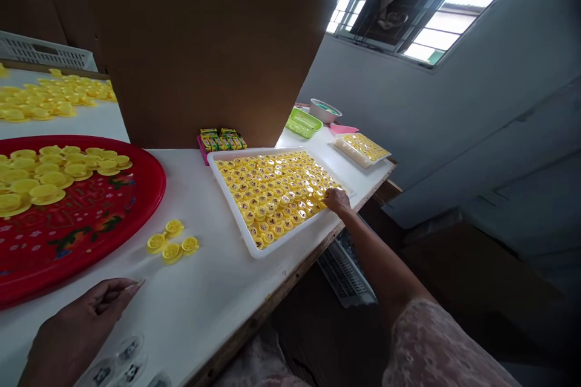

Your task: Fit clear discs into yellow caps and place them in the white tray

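My left hand (pixel 88 320) is low at the left over the white table, thumb and forefinger pinched; what they hold, if anything, is too small to name. Clear round pieces with small printed pictures (pixel 131 372) lie beside it. Several yellow round pieces (pixel 172 252) sit a little beyond. My right hand (pixel 336 199) reaches to the right edge of a white tray (pixel 240 227) filled with rows of yellow round pieces bearing pictures (pixel 276 193). Its fingers are closed at a yellow piece, but whether they grip it is unclear.
A red round tray (pixel 149 193) with yellow pieces stands left. Behind are a brown cardboard panel (pixel 209 48), small yellow-green boxes (pixel 222 140), a green basket (pixel 304 123), a white bowl (pixel 325 110) and another filled tray (pixel 358 154). A crate (pixel 347 272) sits below the table edge.
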### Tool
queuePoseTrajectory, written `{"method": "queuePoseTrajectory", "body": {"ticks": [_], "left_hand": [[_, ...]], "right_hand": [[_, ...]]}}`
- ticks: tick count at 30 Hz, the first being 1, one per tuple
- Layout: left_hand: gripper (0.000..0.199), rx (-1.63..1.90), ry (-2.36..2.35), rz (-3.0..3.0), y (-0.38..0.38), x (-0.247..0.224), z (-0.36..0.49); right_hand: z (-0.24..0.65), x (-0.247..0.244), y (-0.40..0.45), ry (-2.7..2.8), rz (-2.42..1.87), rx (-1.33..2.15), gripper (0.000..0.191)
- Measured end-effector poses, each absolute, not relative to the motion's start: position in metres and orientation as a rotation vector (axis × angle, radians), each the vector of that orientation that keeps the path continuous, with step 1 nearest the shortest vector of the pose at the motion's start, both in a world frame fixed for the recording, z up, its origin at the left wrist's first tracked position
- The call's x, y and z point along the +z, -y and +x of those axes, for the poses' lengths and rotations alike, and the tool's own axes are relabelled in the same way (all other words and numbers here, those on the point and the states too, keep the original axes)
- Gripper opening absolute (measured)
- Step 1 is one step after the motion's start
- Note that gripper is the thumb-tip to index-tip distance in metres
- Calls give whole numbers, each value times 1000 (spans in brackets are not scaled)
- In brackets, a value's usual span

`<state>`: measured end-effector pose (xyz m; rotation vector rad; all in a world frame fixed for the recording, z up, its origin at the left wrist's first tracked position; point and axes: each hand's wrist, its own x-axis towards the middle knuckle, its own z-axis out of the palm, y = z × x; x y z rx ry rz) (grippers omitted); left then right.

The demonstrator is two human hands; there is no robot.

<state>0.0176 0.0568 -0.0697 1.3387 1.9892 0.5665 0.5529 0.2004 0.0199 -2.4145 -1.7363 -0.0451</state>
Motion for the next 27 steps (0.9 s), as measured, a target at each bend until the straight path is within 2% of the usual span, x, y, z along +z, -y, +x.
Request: {"method": "queuePoseTrajectory", "body": {"ticks": [6,8,10,14,16,19,23,27], "left_hand": [[25,625,-2036,1391,-49,-38,35],[27,675,-1989,1410,-48,-38,37],[26,731,-1941,1353,-49,-43,36],[25,818,-1814,1207,-48,-53,33],[26,867,-1762,1156,-47,-55,33],[23,906,-1725,1148,-46,-55,34],[18,903,-1725,1129,-46,-52,36],[18,897,-1708,1151,-46,-49,39]], "right_hand": [[535,22,-195,1743,-2392,-146,20],[505,17,-190,1774,-2228,-246,27],[458,9,-173,1918,-1878,-212,27],[332,-5,-103,2350,-1061,386,21],[273,-12,-71,2497,-749,616,28],[218,-23,-48,2660,-450,722,41],[202,-38,-53,2807,-337,658,34],[214,-50,-61,2769,-511,642,27]]}}
